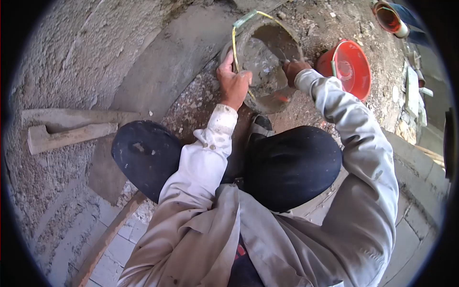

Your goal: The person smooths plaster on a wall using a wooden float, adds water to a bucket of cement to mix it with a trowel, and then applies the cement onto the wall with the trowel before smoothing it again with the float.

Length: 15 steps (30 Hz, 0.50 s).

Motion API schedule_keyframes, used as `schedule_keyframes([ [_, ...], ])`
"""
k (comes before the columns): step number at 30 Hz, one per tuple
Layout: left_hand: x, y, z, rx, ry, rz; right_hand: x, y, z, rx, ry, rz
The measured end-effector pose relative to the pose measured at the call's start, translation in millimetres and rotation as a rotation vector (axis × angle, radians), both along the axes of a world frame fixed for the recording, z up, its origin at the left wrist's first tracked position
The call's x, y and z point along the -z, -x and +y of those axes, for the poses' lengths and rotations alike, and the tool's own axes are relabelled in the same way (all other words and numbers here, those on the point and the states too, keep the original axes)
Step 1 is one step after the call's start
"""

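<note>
A mortar-caked bucket (258, 101) sits on the dirty ground in front of my knees, with wet grey mortar (265, 71) inside. Its yellow handle with a green grip arches over the far side. My left hand (235, 85) is closed on the bucket's left rim, thumb toward the inside. At the right side of the bucket's mouth, my right hand (295, 71) is curled into a closed grip, reaching over the rim. Whatever it holds is hidden by the fingers and the mortar. A small orange-red patch shows low inside the bucket.
Just right of the mortar bucket stands a red bucket (358, 71). A wooden float (71, 136) with a handle lies by the rough wall (95, 43) at left. Another person's blue-clad leg (411, 19) and a stained container (389, 18) appear at top right. Rubble covers the ground.
</note>
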<state>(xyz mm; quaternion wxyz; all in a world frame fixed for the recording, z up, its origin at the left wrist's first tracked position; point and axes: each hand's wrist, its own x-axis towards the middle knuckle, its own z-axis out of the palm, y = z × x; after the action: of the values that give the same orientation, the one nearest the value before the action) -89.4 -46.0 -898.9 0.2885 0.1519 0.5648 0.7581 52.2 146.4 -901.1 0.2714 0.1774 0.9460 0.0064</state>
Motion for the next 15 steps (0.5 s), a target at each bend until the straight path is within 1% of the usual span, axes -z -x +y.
schedule_keyframes([
  [1,3.7,4.0,-1.7,0.006,-0.016,-0.021,8.7,-6.7,-2.9,-0.019,0.161,-0.013],
  [2,6.8,5.3,-7.0,0.012,-0.029,-0.041,18.5,-11.9,-5.8,0.042,0.321,-0.058],
  [3,1.5,7.6,-11.0,0.021,-0.02,-0.115,19.0,-11.7,-13.3,0.116,0.477,-0.108],
  [4,3.7,9.8,-13.1,0.035,-0.03,-0.142,-8.8,-1.3,-32.3,0.276,0.623,-0.186],
  [5,6.1,11.3,-17.3,0.048,-0.033,-0.171,-23.0,4.0,-47.7,0.438,0.775,-0.269],
  [8,1.7,5.2,-25.9,0.036,-0.013,-0.197,-15.4,11.4,-60.1,0.789,1.221,-0.247],
  [9,-2.0,0.3,-28.4,0.023,-0.002,-0.193,-32.6,18.7,-69.6,0.962,1.387,-0.147],
  [12,-0.9,-5.4,-31.9,0.017,0.006,-0.219,-2.1,17.2,-74.0,1.317,1.78,0.22],
  [13,1.1,-1.5,-33.5,0.024,0.008,-0.221,4.8,13.1,-73.0,1.497,2.069,0.323],
  [15,1.6,9.6,-27.8,0.029,-0.013,-0.211,5.7,-0.9,-64.9,1.499,2.471,0.43],
])
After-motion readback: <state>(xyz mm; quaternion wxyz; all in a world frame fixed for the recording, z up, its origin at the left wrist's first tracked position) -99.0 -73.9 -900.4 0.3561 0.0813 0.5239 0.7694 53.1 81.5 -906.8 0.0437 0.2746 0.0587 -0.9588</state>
